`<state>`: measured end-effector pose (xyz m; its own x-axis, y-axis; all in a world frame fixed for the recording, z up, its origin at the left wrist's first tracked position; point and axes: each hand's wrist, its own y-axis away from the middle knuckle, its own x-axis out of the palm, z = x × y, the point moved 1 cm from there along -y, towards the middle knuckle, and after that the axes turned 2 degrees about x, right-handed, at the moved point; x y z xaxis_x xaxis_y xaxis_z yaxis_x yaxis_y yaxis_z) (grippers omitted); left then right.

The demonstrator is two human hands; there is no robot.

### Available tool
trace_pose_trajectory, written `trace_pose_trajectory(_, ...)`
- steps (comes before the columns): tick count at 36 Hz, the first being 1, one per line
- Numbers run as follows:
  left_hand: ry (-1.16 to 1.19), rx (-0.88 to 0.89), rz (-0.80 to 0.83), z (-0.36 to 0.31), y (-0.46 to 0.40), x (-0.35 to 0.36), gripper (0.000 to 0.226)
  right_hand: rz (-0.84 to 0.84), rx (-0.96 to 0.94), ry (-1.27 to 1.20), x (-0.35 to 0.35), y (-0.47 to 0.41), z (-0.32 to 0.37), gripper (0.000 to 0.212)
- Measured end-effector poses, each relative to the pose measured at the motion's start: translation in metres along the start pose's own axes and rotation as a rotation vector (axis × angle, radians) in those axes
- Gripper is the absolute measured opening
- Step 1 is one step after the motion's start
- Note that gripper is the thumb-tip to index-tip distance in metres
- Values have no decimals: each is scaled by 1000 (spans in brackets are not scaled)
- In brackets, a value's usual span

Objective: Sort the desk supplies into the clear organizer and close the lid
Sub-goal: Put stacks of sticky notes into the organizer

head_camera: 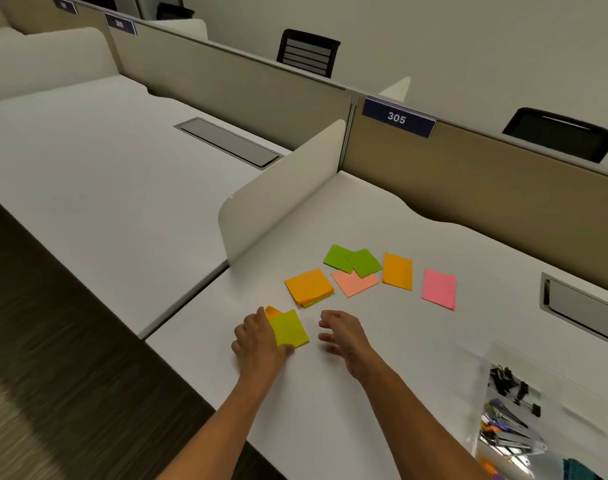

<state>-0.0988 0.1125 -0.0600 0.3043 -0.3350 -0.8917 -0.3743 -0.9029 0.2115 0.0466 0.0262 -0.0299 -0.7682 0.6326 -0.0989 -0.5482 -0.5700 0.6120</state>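
Observation:
Sticky notes lie spread on the white desk (382,375). My left hand (257,341) grips a small stack of them with a yellow-green note (290,329) on top and an orange corner behind. My right hand (344,336) hovers just right of it, fingers apart and holding nothing. Farther back lie an orange pad (308,285), a peach note (355,283), two green notes (352,259), an orange note (397,271) and a pink note (439,288). The clear organizer (513,410) sits at the lower right, holding black binder clips and other small supplies.
A white side divider (285,188) stands left of the notes and a beige partition (486,174) labelled 305 runs behind the desk. A grey cable hatch (583,308) is set in the desk at right. The desk's front edge runs under my forearms.

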Motion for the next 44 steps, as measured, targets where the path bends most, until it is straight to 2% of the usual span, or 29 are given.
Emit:
trace_pose_trajectory(7,-54,-105,122,-2,-14,-9,121,-74,-94,230,7,-30,13,33)
trace_pose_trajectory(14,-141,-81,119,2,-12,-12,114,-124,-282,618,20,-52,30,49)
trace_pose_trajectory(23,-86,-32,98,11,-7,-9,91,-145,-276,935,33,-75,38,66)
trace_pose_trajectory(32,22,37,90,17,-5,-9,92,-205,-235,1022,34,-86,44,85)
trace_pose_trajectory(39,149,17,112,21,-3,-14,87,-218,-175,1008,34,-89,47,103)
trace_pose_trajectory(41,206,3,110,22,-3,-15,80,-235,-169,989,31,-88,47,98)
trace_pose_trajectory(44,316,-40,89,24,-3,-18,71,-239,-179,941,26,-86,44,78)
